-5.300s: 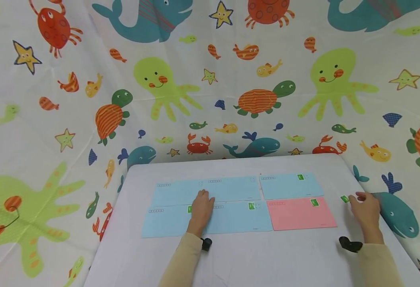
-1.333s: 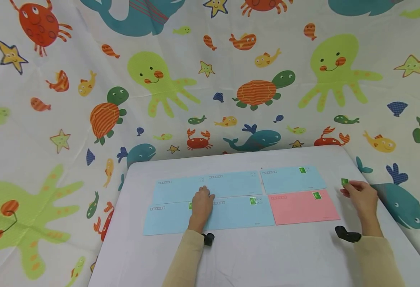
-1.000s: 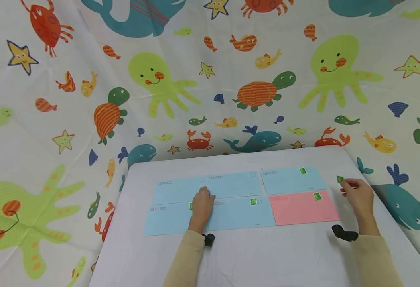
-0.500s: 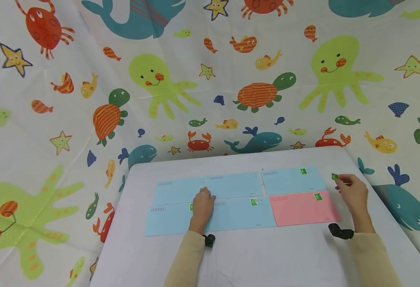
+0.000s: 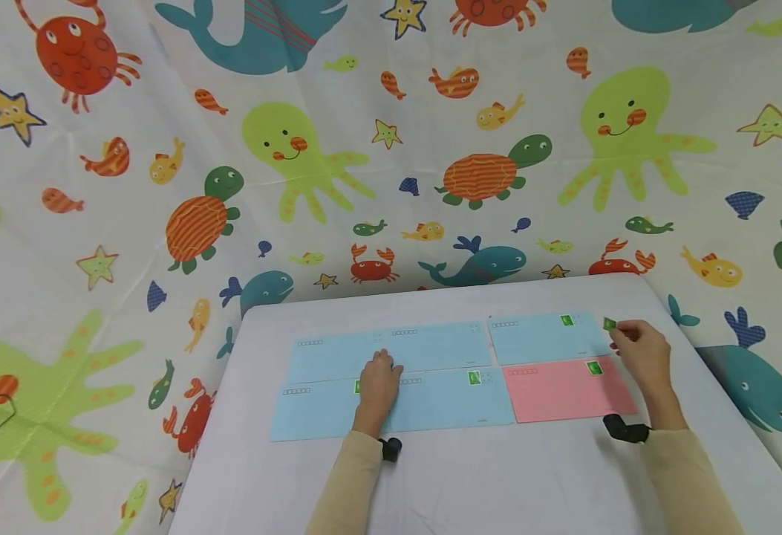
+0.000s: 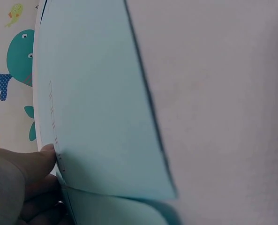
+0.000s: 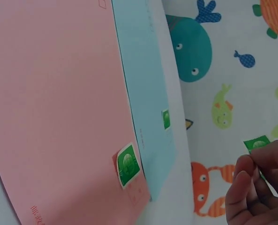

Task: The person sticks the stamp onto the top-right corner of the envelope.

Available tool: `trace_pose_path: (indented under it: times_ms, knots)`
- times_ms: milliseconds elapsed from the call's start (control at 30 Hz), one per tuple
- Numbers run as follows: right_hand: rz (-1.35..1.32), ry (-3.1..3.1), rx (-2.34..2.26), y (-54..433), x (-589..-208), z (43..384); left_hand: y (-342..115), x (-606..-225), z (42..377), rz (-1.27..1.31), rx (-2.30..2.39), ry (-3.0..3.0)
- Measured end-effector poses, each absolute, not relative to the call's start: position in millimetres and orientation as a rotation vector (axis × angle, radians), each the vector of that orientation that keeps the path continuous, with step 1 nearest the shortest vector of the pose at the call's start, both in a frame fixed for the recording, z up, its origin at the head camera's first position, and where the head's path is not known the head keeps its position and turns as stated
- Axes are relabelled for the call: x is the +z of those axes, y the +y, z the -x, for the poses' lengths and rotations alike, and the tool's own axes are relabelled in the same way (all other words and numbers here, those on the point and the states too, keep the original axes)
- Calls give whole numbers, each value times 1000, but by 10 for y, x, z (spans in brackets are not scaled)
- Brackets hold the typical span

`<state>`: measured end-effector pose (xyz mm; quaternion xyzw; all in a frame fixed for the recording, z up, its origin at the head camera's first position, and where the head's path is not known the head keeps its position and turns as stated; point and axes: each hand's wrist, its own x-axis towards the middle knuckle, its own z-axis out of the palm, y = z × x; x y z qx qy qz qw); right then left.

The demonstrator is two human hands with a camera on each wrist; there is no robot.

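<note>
Between thumb and fingertips, my right hand [image 5: 644, 353] pinches a small green stamp [image 5: 609, 324], held just right of the upper right blue envelope [image 5: 538, 342]. The right wrist view shows this stamp [image 7: 258, 142] partly covered by the fingers. My left hand [image 5: 379, 386] rests where the blue envelopes meet, over the lower left envelope [image 5: 313, 416] and lower middle envelope [image 5: 447, 409]. It partly hides a green stamp [image 5: 357, 386]. Its thumb touches blue paper in the left wrist view. A pink envelope [image 5: 564, 397] bears a stamp [image 7: 128, 165] with one corner looking lifted.
Two more blue envelopes, the upper left one [image 5: 330, 360] and the upper middle one [image 5: 444, 349], lie in the back row without stamps. All lie on a white table [image 5: 497, 483]. A patterned sea-animal cloth [image 5: 391, 171] hangs behind it.
My right hand has carried the green stamp leftward from the table's right side, up to beside the upper right blue envelope. The left hand has stayed in place.
</note>
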<state>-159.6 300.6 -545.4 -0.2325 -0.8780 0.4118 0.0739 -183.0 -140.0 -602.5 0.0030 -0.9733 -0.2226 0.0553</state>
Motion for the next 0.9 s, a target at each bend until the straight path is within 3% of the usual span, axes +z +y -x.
trace_pose_path:
  times_ms: [900]
  knots:
    - [413,-2617,1194,2550,-5370,1571,-1500,-6013,1767,28,-667,-2960]
